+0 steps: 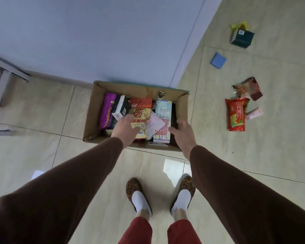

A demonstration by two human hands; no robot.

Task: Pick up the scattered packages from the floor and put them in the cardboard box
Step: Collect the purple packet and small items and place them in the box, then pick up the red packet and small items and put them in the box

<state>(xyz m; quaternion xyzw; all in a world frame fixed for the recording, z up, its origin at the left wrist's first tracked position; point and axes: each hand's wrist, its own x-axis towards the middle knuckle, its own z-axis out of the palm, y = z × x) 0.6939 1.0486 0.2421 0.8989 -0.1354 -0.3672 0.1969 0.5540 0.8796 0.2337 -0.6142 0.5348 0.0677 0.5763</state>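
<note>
The open cardboard box stands on the floor against the wall, holding several packages: a purple carton, a yellow-and-red chip bag, a light blue pack. My left hand hovers over the box's near left side, fingers apart, touching the chip bag's edge. Over the near right side, my right hand is open and empty. Scattered on the floor at right lie a red chip bag, a clear snack pack, a pink tube, a blue packet and a dark green box.
A white shelf unit stands at the far left. The pale wall runs behind the box. My feet in leopard-print slippers stand on glossy tiles just in front of the box. A yellow packet lies by the green box.
</note>
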